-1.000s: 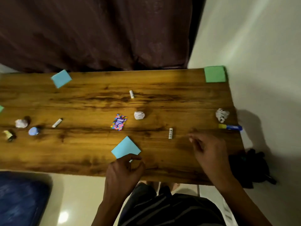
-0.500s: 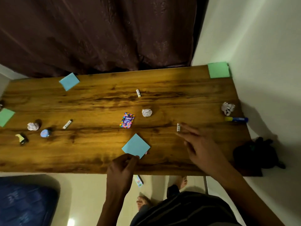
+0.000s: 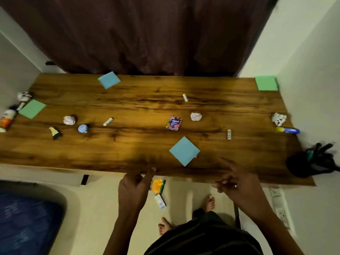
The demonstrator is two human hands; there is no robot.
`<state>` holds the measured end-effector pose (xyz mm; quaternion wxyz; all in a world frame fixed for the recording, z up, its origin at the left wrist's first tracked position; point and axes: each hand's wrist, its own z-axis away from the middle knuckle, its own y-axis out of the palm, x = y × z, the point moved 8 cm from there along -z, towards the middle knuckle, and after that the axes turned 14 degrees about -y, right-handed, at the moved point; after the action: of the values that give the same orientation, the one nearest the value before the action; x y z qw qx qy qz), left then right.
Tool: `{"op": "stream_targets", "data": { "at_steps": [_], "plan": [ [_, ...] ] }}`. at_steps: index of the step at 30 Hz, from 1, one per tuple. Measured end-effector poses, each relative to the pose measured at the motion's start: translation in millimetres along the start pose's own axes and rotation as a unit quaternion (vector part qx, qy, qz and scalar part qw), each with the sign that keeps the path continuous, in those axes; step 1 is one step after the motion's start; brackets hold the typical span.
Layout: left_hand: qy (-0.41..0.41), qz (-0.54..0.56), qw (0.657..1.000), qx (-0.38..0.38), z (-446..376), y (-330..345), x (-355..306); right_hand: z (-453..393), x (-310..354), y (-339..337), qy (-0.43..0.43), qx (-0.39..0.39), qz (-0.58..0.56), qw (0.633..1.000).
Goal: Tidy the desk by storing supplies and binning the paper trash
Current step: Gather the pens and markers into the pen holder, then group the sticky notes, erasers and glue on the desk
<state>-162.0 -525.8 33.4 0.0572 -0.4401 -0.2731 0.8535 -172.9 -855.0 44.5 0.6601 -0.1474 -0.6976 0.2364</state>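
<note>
Head view: the blue sticky pad (image 3: 184, 151) lies just beyond both empty, loose-fingered hands, between left hand (image 3: 133, 190) and right hand (image 3: 237, 186) at the bench (image 3: 128, 144) edge.

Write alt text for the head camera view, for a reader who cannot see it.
A person's left hand and right hand hover empty at the near edge of a long wooden desk. Scattered on it are square blue sticky notes, green sticky notes, crumpled white paper balls and a black pen holder at the right end.
</note>
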Motion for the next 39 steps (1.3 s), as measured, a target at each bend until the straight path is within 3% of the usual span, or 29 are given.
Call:
{"op": "stream_targets", "data": {
  "at_steps": [9, 16, 29, 39],
  "plan": [
    [-0.051, 0.025, 0.997, -0.049, -21.6, -93.4, 60.2, -28.1, 56.6, 72.4, -0.048, 0.045, 0.073, 0.995],
    [-0.073, 0.079, 0.993, -0.058, -43.6, -121.9, 58.9, -95.7, 78.3, 124.1, -0.087, 0.09, 0.031, 0.992],
    [-0.116, 0.212, 0.96, -0.143, -82.3, -193.8, 50.0, -220.3, 163.6, 235.7, -0.141, 0.224, -0.051, 0.963],
    [-0.166, 0.286, 0.936, -0.117, -176.1, -258.2, 76.8, -292.0, 229.6, 340.8, -0.124, 0.262, -0.044, 0.956]
  ]
}}
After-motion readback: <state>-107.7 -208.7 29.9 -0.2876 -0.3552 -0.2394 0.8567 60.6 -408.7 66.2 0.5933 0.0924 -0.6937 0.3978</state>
